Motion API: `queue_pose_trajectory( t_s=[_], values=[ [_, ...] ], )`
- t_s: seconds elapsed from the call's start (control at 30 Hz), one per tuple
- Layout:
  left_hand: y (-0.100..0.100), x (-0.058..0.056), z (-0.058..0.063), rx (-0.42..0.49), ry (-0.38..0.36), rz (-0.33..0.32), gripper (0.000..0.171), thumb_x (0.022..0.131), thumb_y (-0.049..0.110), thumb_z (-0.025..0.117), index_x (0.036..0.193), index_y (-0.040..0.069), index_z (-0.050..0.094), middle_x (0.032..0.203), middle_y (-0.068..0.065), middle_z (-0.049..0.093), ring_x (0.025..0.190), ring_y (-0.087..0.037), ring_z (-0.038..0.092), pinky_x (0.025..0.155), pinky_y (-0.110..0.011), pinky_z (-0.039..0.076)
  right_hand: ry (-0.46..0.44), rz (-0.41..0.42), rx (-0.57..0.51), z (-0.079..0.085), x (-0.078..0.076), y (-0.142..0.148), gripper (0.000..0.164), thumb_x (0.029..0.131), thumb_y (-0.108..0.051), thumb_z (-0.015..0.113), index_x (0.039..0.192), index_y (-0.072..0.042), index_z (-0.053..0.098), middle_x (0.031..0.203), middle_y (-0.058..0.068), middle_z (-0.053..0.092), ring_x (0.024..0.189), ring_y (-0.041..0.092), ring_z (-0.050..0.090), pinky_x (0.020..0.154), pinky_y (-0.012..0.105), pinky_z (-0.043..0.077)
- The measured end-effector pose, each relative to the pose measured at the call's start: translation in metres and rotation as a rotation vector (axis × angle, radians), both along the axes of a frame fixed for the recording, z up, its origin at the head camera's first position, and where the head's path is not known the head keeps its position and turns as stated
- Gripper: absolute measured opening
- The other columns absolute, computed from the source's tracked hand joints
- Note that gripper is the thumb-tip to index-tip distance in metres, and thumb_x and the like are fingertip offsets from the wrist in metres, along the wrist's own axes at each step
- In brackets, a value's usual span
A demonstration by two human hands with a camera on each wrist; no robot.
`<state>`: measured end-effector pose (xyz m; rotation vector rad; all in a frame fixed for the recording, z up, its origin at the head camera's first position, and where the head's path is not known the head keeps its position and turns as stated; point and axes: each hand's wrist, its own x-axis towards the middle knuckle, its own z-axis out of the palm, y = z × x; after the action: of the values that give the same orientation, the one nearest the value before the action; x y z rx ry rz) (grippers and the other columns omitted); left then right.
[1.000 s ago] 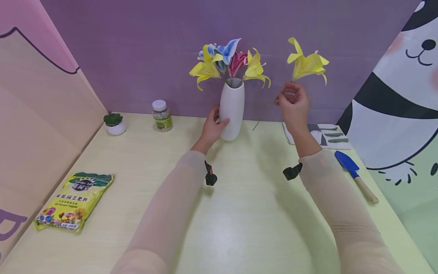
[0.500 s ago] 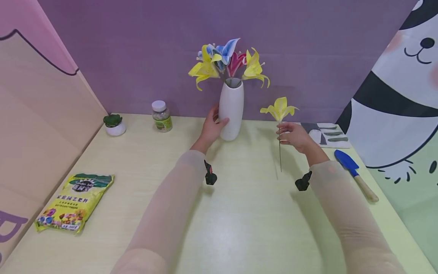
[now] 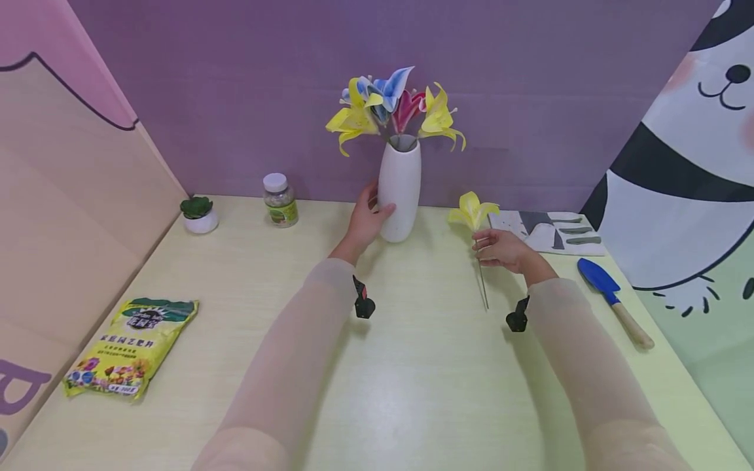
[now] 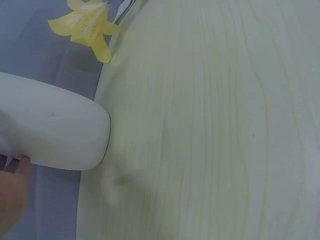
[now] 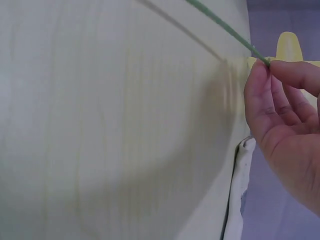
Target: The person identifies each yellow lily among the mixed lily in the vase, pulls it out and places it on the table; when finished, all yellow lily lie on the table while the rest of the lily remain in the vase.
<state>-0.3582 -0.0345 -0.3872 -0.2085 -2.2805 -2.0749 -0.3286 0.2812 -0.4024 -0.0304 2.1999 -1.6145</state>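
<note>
A white vase stands at the back of the table, holding yellow, blue and pink-red artificial lilies. My left hand grips its left side, thumb across the front; in the left wrist view the fingertips touch the vase wall. To the right, my right hand pinches the stem of a single yellow lily between thumb and fingers, just below the bloom. The bloom points up and the bare stem slants down over the table. Thumb and forefinger meet on the green stem in the right wrist view.
A folded patterned cloth lies behind the right hand, with a blue trowel near the right edge. On the left are a lidded jar, a small potted succulent and a yellow fertilizer bag. A purple backdrop rises behind.
My right hand has come down from high beside the bouquet to low over the table, bringing the yellow lily with it. The left hand and vase have stayed in place.
</note>
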Motion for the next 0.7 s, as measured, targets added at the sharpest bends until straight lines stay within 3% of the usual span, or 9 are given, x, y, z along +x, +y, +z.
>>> queue_pose_trajectory(
  t_s=[0.43, 0.7],
  values=[
    [-0.0014, 0.0010, 0.0021, -0.034, -0.019, 0.007, 0.070, 0.096, 0.017, 0.064, 0.154, 0.016, 0.025, 0.155, -0.005, 0.030, 0.140, -0.020, 0.030, 0.111, -0.031, 0.034, -0.056, -0.036, 0.061, -0.0056, -0.0011, -0.0019, 0.050, 0.093, 0.011, 0.055, 0.140, 0.008, 0.037, 0.117, 0.016, 0.052, 0.087, 0.014, 0.060, 0.082, 0.032, 0.056],
    [-0.0016, 0.0012, 0.0007, -0.014, -0.019, -0.004, 0.070, 0.096, 0.016, 0.064, 0.154, 0.015, 0.025, 0.155, -0.005, 0.030, 0.140, -0.021, 0.030, 0.111, -0.032, 0.034, -0.010, -0.026, 0.172, 0.0004, -0.0020, -0.0056, 0.051, 0.092, 0.009, 0.057, 0.140, 0.008, 0.038, 0.124, 0.023, 0.048, 0.089, 0.016, 0.058, 0.081, 0.034, 0.057]
  ],
)
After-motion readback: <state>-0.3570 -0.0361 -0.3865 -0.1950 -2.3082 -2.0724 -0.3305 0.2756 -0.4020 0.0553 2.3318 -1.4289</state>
